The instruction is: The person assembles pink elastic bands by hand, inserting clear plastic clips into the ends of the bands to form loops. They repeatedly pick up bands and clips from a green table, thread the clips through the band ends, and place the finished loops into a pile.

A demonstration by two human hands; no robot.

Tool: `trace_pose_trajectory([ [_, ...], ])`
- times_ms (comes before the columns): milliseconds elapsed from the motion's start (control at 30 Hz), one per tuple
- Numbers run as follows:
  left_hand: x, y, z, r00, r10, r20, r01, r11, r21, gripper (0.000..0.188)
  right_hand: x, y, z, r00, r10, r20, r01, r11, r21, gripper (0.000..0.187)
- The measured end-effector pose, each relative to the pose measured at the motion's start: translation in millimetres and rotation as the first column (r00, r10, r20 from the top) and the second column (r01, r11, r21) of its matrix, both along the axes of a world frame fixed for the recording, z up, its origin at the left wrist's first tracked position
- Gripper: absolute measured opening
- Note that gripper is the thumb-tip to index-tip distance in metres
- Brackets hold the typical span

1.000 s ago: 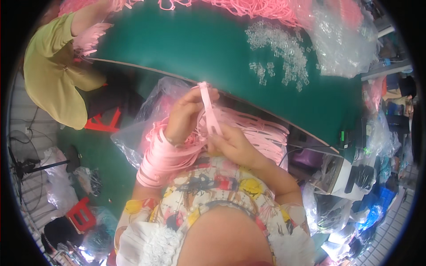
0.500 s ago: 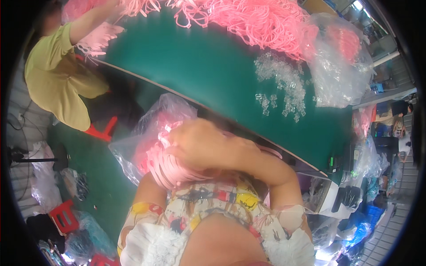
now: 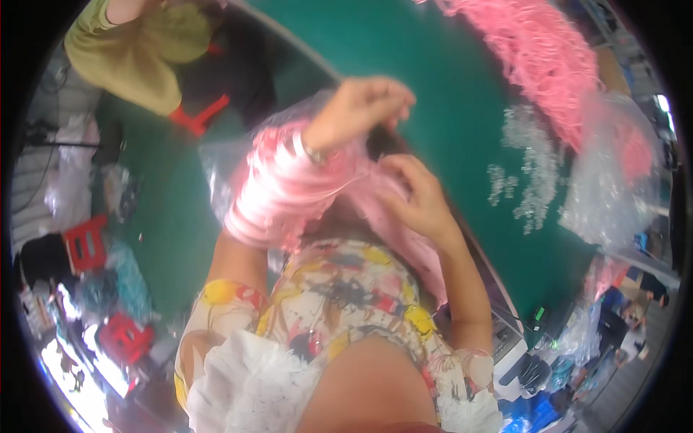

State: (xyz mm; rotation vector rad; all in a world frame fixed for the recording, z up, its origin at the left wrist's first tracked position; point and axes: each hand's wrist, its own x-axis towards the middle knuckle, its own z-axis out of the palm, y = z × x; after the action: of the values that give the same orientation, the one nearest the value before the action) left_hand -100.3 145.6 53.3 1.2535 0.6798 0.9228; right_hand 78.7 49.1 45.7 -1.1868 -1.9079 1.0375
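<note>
A thick bunch of pink straps is looped around my left forearm, reaching almost to the wrist. Beyond them, my left hand is raised near the table edge with its fingers curled in. Anything inside those fingers is too blurred to make out. My right hand is open, thumb and fingers apart, beside more pink straps hanging in front of my body. A clear plastic bag shows partly behind the looped bunch.
On the green table lie a large heap of pink straps and scattered clear plastic pieces. A clear bag stands at the right. A person in a yellow-green top sits at the upper left. Red stools stand on the floor.
My left hand has emerged beyond the pink straps, which now encircle its forearm. My right hand has drawn back from the bunch to the right and opened. The view has turned.
</note>
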Motion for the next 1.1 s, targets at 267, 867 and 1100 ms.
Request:
trace_pose_trajectory([
  [267, -110.8, -15.4, -10.7, 0.962, -0.051, -0.269, 0.043, 0.998, -0.034, 0.022, -49.1, 10.9, -128.9, 0.997, 0.003, 0.074, 0.001, 0.999, -0.052, 0.023],
  [867, -115.6, -65.2, -297.0, 0.631, -0.546, -0.551, 0.267, 0.819, -0.508, 0.025, -71.7, 76.2, -265.0, 0.745, 0.267, 0.612, -0.029, 0.928, -0.371, 0.056],
  [1100, -125.8, -84.2, -324.8, 0.567, -0.482, -0.668, 0.097, 0.844, -0.527, 0.027, -56.4, 109.4, -290.0, 0.958, -0.094, 0.272, 0.258, 0.701, -0.665, 0.036],
])
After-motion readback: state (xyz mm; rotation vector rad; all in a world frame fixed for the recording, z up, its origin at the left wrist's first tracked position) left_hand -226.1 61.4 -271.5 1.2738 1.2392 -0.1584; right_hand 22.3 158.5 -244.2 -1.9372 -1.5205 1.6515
